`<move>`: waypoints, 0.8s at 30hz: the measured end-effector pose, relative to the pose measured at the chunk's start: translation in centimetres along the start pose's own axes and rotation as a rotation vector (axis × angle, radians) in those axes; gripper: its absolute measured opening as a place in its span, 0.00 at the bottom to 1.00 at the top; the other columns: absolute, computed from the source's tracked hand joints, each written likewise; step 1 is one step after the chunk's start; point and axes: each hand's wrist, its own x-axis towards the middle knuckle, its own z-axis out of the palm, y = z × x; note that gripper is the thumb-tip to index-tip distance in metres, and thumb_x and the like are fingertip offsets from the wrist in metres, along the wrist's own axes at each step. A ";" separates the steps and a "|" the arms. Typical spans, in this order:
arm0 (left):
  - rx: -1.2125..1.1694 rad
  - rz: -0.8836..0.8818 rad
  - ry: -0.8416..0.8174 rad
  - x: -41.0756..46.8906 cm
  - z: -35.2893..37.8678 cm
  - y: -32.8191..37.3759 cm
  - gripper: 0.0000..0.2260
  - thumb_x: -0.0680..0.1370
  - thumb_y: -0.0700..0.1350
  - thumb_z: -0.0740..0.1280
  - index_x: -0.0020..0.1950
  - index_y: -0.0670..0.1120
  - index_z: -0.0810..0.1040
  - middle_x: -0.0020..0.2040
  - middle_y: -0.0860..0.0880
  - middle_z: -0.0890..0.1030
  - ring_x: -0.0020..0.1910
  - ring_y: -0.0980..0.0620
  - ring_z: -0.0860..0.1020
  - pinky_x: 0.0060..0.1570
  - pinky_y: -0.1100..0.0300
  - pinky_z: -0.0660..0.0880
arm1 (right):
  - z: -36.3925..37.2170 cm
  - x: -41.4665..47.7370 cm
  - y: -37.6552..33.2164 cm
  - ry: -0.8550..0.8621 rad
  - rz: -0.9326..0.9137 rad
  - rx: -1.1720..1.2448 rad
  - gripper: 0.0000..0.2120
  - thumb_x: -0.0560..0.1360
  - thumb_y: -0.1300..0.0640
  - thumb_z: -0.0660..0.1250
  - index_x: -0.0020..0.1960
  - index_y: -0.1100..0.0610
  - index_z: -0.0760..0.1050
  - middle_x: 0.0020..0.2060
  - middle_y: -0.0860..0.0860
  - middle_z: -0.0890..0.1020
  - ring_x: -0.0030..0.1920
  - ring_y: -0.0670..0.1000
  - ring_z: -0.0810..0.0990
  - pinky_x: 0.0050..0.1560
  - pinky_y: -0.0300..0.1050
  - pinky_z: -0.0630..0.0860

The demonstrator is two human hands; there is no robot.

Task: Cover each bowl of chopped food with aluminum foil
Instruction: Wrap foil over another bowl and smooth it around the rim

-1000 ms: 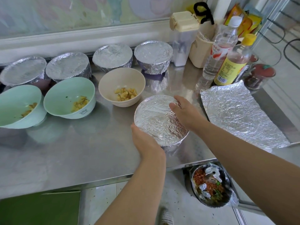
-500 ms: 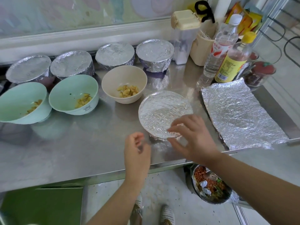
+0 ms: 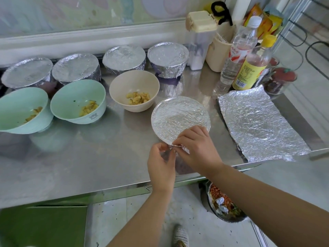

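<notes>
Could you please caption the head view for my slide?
Left hand and right hand pinch the front foil cover at its edge; three food bowls sit uncovered.

Crinkled silver foil (image 3: 179,116); two mint-green bowls (image 3: 78,102), one beige bowl (image 3: 133,84), all holding pale yellow chopped food (image 3: 138,98); bottle (image 3: 249,72) with yellow label and cap; grey steel counter (image 3: 89,154)
</notes>
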 end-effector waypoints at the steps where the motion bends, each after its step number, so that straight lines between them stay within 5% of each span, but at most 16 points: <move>1: 0.009 0.012 0.007 0.0 0.0 0.1 0.08 0.77 0.41 0.73 0.51 0.51 0.76 0.47 0.55 0.82 0.46 0.61 0.79 0.45 0.74 0.71 | 0.0 0.0 0.1 -0.002 0.004 0.003 0.03 0.72 0.56 0.77 0.44 0.53 0.83 0.42 0.46 0.81 0.46 0.53 0.77 0.55 0.47 0.69; 7: 0.087 0.103 -0.013 0.7 0.0 0.0 0.15 0.77 0.40 0.72 0.45 0.60 0.71 0.48 0.54 0.78 0.47 0.61 0.77 0.45 0.74 0.69 | 0.1 0.0 0.4 -0.010 0.035 0.041 0.06 0.76 0.51 0.70 0.44 0.53 0.82 0.41 0.46 0.80 0.46 0.53 0.76 0.52 0.47 0.69; 13: 0.314 0.387 -0.197 4.2 -2.4 -1.1 0.02 0.76 0.45 0.73 0.47 0.49 0.81 0.46 0.56 0.80 0.46 0.59 0.78 0.49 0.71 0.71 | -0.1 0.1 0.8 -0.009 0.049 0.046 0.07 0.75 0.51 0.69 0.43 0.54 0.82 0.41 0.46 0.80 0.45 0.53 0.76 0.49 0.51 0.73; 16: 0.369 0.466 -0.280 6.0 -4.1 -0.8 0.05 0.76 0.48 0.74 0.48 0.49 0.82 0.47 0.57 0.81 0.48 0.59 0.79 0.50 0.60 0.75 | -0.3 0.0 1.0 -0.003 0.038 0.036 0.06 0.75 0.52 0.70 0.43 0.54 0.82 0.41 0.46 0.80 0.45 0.53 0.76 0.50 0.50 0.72; 24: 0.525 0.942 -0.354 8.0 -5.4 0.7 0.11 0.81 0.50 0.64 0.53 0.45 0.82 0.53 0.48 0.76 0.45 0.51 0.79 0.43 0.52 0.78 | 0.2 0.2 0.5 0.078 -0.002 -0.100 0.03 0.72 0.53 0.76 0.43 0.51 0.83 0.41 0.46 0.82 0.43 0.54 0.78 0.52 0.51 0.70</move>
